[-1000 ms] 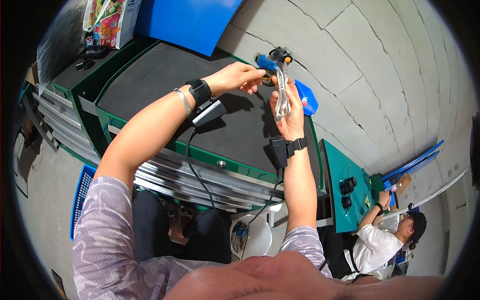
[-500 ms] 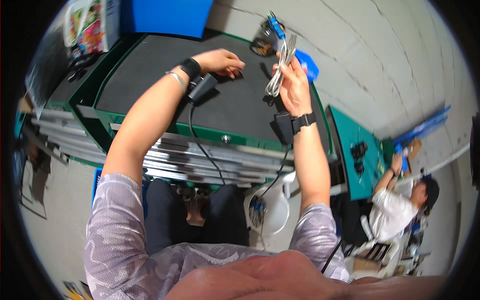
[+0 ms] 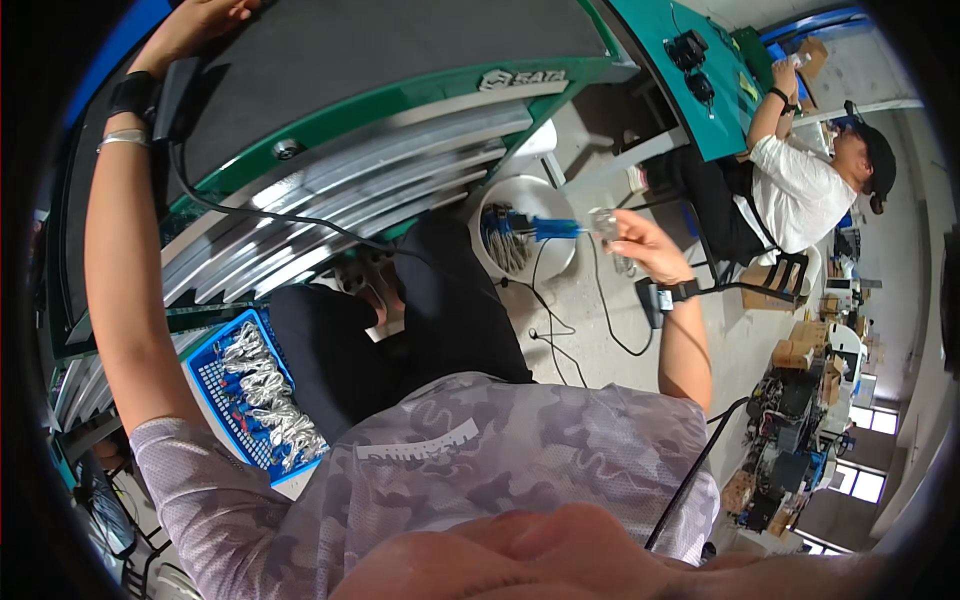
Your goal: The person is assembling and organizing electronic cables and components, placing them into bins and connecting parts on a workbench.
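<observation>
My right hand [image 3: 648, 250] is closed around a coiled silver cable [image 3: 604, 224], blurred by motion. From the coil a blue connector [image 3: 556, 229] points left, above the right side of a white bucket [image 3: 558, 198]. Inside the bucket lie several cables with blue ends [image 3: 505, 240]. My left hand [image 3: 200, 25] is over the black mat [image 3: 370, 50] at the upper left. Its fingers, partly cut off by the picture's edge, are loosely bent and apart, and I see nothing in them.
A blue basket [image 3: 209, 390] of silver cable bundles stands left of my legs. The green drawer cabinet [image 3: 400, 122] is in front of me. Black leads [image 3: 290, 216] run from both wrists. A person [image 3: 800, 190] sits at a green table [image 3: 655, 50] on the right.
The view has swung right and down. My right hand has carried the coiled cable from above the mat to beside the bucket. My left hand stays over the mat.
</observation>
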Tool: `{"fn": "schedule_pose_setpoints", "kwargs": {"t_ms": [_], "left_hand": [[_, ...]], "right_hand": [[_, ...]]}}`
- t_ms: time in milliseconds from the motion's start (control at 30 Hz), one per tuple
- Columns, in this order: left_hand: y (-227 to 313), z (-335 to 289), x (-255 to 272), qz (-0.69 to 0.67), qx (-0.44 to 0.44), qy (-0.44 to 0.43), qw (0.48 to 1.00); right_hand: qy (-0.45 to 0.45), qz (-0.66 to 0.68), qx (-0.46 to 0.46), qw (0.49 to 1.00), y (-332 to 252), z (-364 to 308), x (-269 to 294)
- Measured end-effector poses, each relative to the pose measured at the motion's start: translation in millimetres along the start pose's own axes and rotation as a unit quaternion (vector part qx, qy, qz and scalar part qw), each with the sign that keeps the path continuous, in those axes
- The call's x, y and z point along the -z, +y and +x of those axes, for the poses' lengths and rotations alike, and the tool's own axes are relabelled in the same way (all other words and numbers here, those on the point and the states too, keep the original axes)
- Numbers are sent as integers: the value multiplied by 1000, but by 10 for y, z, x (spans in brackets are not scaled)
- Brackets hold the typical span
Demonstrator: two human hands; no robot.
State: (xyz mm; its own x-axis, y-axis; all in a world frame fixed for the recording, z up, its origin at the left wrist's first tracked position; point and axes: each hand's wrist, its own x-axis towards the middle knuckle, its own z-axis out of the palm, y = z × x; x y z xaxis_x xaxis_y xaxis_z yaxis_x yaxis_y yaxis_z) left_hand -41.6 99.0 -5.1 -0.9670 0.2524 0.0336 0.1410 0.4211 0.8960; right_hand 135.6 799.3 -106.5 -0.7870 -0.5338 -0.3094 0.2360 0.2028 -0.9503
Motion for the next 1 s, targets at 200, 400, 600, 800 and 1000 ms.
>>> {"fn": "schedule_pose_setpoints", "kwargs": {"t_ms": [200, 400, 600, 800, 1000], "left_hand": [[-54, -48, 103, 34, 13, -6, 999], [-39, -116, 153, 46, 49, 10, 998], [-40, -152, 124, 72, 55, 54, 994], [-71, -189, 151, 143, 98, 103, 979], [-198, -169, 231, 127, 91, 133, 979]], "right_hand": [[143, 41, -169, 974, 2165, 359, 366], [125, 3, -303, 945, 3340, 933, 492], [218, 165, -185, 944, 3807, 1322, 500], [344, -50, -231, 909, 4402, 1385, 489], [249, 136, -291, 914, 4237, 1436, 584]]}}
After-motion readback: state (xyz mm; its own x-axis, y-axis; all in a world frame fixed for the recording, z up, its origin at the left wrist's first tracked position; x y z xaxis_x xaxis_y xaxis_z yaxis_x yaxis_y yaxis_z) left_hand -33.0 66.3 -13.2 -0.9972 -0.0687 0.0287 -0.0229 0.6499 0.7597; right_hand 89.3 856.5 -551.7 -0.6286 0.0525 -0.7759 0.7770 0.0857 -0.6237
